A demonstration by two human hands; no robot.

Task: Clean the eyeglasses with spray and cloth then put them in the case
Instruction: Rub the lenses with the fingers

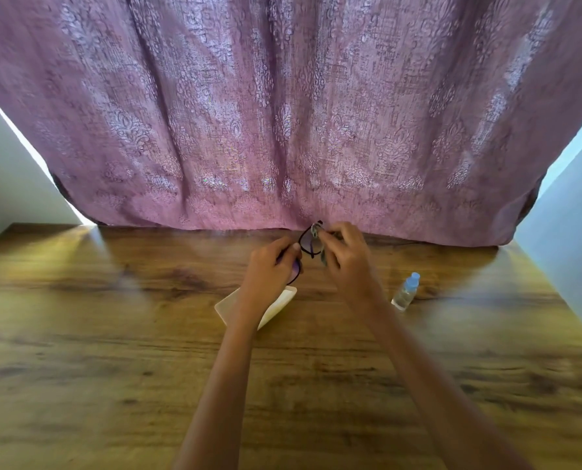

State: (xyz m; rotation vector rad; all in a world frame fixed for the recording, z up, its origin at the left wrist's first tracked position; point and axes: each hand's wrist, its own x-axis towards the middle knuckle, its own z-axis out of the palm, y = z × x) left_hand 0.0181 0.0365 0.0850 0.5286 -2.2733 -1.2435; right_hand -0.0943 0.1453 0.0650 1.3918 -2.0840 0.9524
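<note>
The eyeglasses (307, 245) have a thin dark frame and faintly purple lenses. They are held up off the counter (113, 334), near its far edge. The left hand (271, 266) grips one end of the frame with curled fingers (294, 247). The right hand (347, 256) pinches a small grey-green cloth (323, 258) against the other lens.

A cream case (284, 300) lies on the counter below the left wrist, which partly hides it. A small clear spray bottle (406, 293) with a light blue cap stands to the right, well apart from the hands.

The counter is brown wood grain. A mauve patterned curtain (283, 113) hangs right behind it, touching the far edge, with pale walls (8, 184) on both sides. Bare wood stretches wide on the left and toward the person.
</note>
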